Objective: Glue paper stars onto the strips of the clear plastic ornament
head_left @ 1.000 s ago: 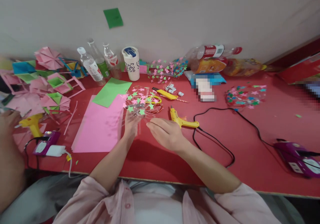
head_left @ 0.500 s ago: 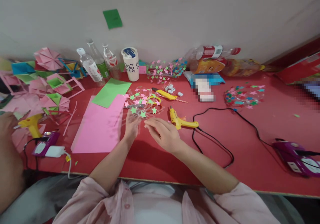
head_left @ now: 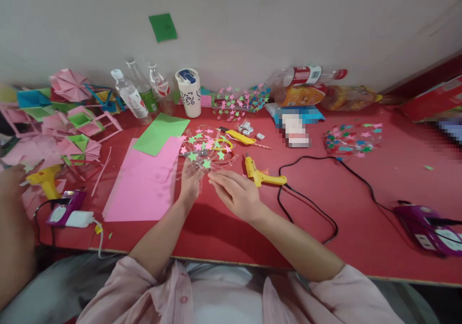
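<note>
My left hand (head_left: pixel 190 183) holds up a clear plastic piece (head_left: pixel 198 147) with thin strips spreading outward, dotted with pink and green paper stars. Its fingers are closed at the underside and partly hidden by the piece. Right beside the lowest green star (head_left: pixel 207 163), the fingertips of my right hand (head_left: pixel 237 195) are pinched together; what lies between them, if anything, is too small to make out. A yellow glue gun (head_left: pixel 262 175) rests on the table just right of that hand. Behind the star piece lie a yellow utility knife (head_left: pixel 241 137) and yellow-handled scissors (head_left: pixel 223 146), partly covered.
Pink paper sheets (head_left: pixel 142 184) and a green sheet (head_left: pixel 162 130) lie left. Bottles (head_left: pixel 132 97) and a white cup (head_left: pixel 189 97) stand along the wall. Another star-covered plastic piece (head_left: pixel 355 140) sits right. A black cord (head_left: pixel 334 218) loops across the table. Another person's arm (head_left: pixel 14 232) is at far left.
My hands and the star piece have barely shifted; the piece is tilted slightly differently. At far left, the other person's hand has moved and is blurred, with a pale star shape near it.
</note>
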`<state>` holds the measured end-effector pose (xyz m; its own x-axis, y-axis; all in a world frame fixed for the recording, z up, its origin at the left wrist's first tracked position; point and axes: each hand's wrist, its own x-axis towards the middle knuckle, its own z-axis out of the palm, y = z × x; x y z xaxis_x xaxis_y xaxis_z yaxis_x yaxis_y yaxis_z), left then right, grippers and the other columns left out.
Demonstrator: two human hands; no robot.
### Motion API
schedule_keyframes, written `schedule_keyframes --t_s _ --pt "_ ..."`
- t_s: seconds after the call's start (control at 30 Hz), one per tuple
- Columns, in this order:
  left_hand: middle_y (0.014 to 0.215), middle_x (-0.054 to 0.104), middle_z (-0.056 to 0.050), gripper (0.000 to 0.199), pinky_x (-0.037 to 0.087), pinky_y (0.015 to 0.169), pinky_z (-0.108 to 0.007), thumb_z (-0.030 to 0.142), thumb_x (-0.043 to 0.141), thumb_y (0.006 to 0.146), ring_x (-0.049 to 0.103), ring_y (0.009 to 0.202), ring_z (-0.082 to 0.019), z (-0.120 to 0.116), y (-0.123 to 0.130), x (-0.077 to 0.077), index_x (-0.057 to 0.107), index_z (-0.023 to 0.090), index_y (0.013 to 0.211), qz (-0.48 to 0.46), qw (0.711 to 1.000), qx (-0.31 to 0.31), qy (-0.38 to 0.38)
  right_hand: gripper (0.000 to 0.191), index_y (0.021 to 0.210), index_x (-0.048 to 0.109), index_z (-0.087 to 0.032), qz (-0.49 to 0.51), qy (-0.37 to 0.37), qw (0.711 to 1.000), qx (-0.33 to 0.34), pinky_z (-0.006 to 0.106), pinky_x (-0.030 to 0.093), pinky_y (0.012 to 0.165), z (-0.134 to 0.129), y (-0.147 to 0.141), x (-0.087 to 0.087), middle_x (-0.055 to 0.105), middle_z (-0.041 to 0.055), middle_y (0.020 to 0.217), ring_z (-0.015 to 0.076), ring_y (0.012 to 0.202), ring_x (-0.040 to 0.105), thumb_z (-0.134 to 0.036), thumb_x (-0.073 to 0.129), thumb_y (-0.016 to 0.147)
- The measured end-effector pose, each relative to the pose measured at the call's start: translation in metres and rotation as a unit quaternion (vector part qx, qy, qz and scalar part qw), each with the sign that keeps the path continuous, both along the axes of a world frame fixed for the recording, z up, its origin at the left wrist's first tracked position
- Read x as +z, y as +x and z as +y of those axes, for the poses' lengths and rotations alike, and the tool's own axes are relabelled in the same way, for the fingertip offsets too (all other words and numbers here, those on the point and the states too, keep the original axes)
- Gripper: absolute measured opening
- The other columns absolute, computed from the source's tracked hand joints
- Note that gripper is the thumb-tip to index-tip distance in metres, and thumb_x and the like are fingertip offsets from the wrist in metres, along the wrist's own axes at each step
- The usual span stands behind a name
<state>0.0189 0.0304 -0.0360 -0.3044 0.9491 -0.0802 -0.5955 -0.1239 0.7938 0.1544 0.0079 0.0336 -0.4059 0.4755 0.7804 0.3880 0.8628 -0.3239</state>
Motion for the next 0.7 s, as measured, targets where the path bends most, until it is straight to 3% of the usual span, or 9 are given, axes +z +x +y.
schedule_keyframes --t_s 0.27,0.53,0.7 --pt "0.073 0.062 0.005 0.042 0.046 0.060 -0.022 0.021 0.083 0.051 0.058 0.060 -0.008 0.0003 -0.0003 -0.0002 0.057 0.020 0.085 -0.003 1.000 -0.010 -0.014 0.020 0.095 0.061 -0.017 -0.040 -0.003 0.999 0.010 0.021 0.057 0.071 -0.0031 -0.0005 -0.0007 0.069 0.0056 0.089 0.0123 0.080 0.066 -0.008 0.044 0.088" --pt "0.073 0.062 0.006 0.052 0.046 0.063 -0.022 0.018 0.083 0.048 0.058 0.061 -0.008 -0.0016 -0.0003 0.0004 0.055 0.022 0.091 -0.019 1.000 0.003 -0.019 0.025 0.108 0.055 -0.014 -0.016 -0.017 1.000 -0.001 0.024 0.056 0.082 -0.0028 -0.0011 0.0027 0.068 0.0107 0.099 0.0145 0.095 0.066 -0.006 0.050 0.085" --pt "0.075 0.062 0.005 0.047 0.046 0.064 -0.021 0.020 0.084 0.047 0.058 0.062 -0.007 -0.0015 -0.0017 0.0047 0.055 0.021 0.084 -0.010 1.000 0.005 0.002 0.029 0.112 0.053 -0.016 -0.008 -0.031 0.999 0.008 0.027 0.056 0.085 -0.0024 -0.0008 0.0044 0.066 0.0115 0.107 0.0152 0.101 0.064 -0.006 0.049 0.085"
